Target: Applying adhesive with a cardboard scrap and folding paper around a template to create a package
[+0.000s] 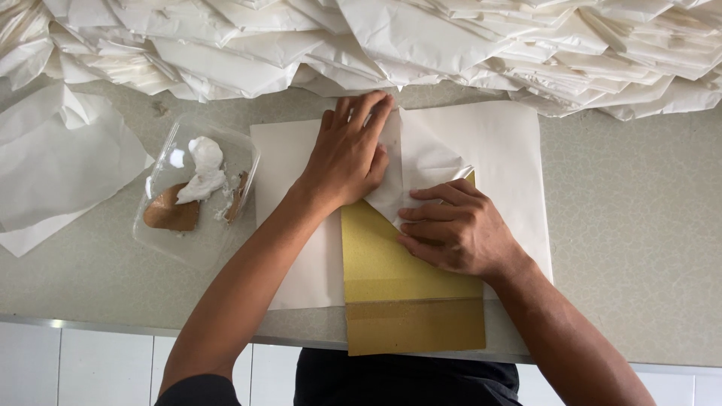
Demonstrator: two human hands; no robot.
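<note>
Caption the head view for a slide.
Both hands, left and right, press folded white paper onto a gold sheet.

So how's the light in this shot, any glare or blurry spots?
Head view: soft, even light, with only faint shadows under the left hand and right hand. A small bright glare spot sits on the clear plastic container. The gold sheet has a dull sheen. The white paper pile looks nearly washed out. Nothing is noticeably blurred.
</note>
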